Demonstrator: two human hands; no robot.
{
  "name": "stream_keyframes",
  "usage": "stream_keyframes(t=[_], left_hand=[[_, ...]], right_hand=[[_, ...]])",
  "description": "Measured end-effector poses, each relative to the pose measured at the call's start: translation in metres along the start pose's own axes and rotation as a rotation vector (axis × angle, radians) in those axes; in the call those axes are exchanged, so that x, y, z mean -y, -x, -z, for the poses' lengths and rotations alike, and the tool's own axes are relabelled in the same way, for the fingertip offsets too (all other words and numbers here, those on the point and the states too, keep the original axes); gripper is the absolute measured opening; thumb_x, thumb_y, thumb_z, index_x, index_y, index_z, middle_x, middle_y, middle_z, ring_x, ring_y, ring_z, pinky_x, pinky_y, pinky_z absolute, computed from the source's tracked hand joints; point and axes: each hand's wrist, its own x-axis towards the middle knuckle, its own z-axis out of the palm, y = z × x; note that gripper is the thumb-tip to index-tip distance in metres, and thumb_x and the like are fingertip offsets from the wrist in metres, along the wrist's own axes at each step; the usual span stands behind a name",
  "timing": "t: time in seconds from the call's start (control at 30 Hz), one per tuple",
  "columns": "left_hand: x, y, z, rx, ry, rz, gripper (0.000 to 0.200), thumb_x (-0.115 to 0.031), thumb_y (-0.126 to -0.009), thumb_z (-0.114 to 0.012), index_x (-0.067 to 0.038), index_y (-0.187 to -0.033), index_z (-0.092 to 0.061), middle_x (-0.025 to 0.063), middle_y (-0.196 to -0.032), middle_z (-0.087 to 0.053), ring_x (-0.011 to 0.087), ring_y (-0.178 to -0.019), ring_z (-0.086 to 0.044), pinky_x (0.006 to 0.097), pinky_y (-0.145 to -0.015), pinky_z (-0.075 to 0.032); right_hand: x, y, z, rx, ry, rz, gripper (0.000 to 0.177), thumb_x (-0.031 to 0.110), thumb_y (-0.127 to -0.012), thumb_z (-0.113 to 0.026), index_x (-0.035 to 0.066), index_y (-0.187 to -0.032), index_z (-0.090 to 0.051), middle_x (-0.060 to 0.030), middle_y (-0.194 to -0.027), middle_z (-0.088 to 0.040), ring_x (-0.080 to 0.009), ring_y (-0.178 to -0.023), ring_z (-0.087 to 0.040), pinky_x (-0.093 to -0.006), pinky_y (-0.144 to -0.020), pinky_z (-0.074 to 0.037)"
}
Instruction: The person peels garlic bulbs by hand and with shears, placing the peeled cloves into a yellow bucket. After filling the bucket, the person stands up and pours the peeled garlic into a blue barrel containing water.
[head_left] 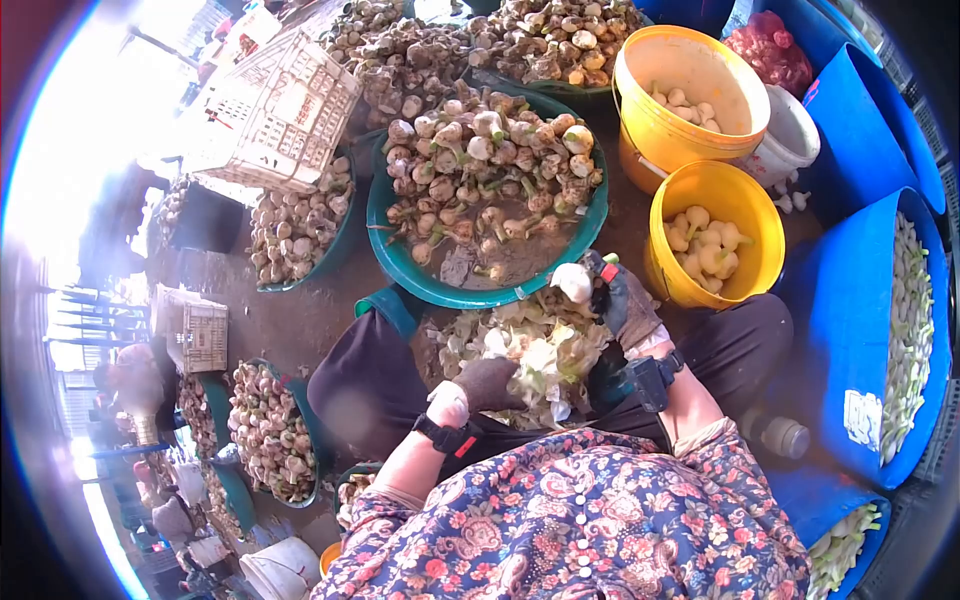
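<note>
Sitting low among basins, the person is working over a lap heaped with pale green-white peelings point(530, 350). At left, the left hand point(487, 383), gloved dark, is lying in that heap with fingers curled; whether it is gripping anything I cannot tell. Right of it, the right hand point(622, 300) is clasping 1 bulb point(572, 281) at the near rim of the green basin point(450, 297). The bulb is looking white, round and freshly skinned. It is probably light, firm and slightly slick, so best pinched around its belly. Farther right, 1 yellow bucket point(765, 240) is holding more white bulbs point(705, 240).
</note>
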Motion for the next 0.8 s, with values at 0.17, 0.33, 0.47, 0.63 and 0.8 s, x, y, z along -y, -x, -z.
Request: stream_keyframes(t=[0.17, 0.33, 0.47, 0.63, 0.8], left_hand=[[-0.022, -0.036, 0.022, -0.577, 1.16, -0.188, 0.035, -0.015, -0.084, -0.064, 0.001, -0.114, -0.057, 0.007, -0.102, -0.063, 0.0109, -0.088, -0.057, 0.0246, -0.077, -0.047], [-0.015, -0.054, 0.021, -0.553, 1.388, -0.079, 0.028, -0.019, -0.087, -0.062, 0.002, -0.105, -0.061, 0.0039, -0.091, -0.065, 0.0092, -0.077, -0.058, 0.0233, -0.07, -0.047], [-0.017, -0.049, 0.017, -0.649, 1.318, -0.078, 0.026, -0.022, -0.087, -0.061, 0.001, -0.097, -0.063, 0.0047, -0.086, -0.065, 0.0111, -0.073, -0.059, 0.025, -0.067, -0.047], [-0.041, 0.003, 0.048, -0.294, 1.218, -0.297, 0.016, -0.015, -0.084, -0.063, 0.0, -0.081, -0.064, 0.0013, -0.076, -0.059, 0.0084, -0.072, -0.052, 0.0227, -0.067, -0.041], [-0.032, 0.025, 0.073, 0.088, 0.781, -0.09, 0.023, -0.021, -0.077, -0.063, -0.001, -0.089, -0.066, 0.0108, -0.078, -0.066, 0.0227, -0.075, -0.063, 0.0332, -0.072, -0.048]], right_hand=[[0.004, 0.008, -0.015, 0.207, 0.206, -0.002, 0.021, 0.031, -0.09, -0.054, 0.012, -0.089, -0.063, 0.0067, -0.067, -0.05, -0.0025, -0.058, -0.043, -0.0176, -0.05, -0.033], [0.018, 0.019, -0.015, 0.309, 0.318, -0.099, 0.038, 0.042, -0.089, -0.05, 0.008, -0.1, -0.064, 0.0054, -0.069, -0.052, -0.0048, -0.058, -0.045, -0.0196, -0.052, -0.035], [0.008, 0.014, -0.01, 0.258, 0.485, 0.065, 0.039, 0.045, -0.086, -0.053, 0.009, -0.095, -0.063, 0.0036, -0.065, -0.052, -0.0058, -0.054, -0.044, -0.0197, -0.049, -0.034], [-0.018, -0.013, 0.005, -0.112, -0.026, -0.387, 0.041, 0.054, -0.081, -0.057, 0.013, -0.08, -0.061, 0.0025, -0.056, -0.049, -0.0079, -0.042, -0.04, -0.0224, -0.04, -0.031], [-0.004, -0.006, -0.002, -0.191, 0.074, -0.432, 0.046, 0.062, -0.076, -0.058, 0.016, -0.075, -0.06, 0.0031, -0.052, -0.047, -0.0088, -0.038, -0.039, -0.0233, -0.037, -0.031]])
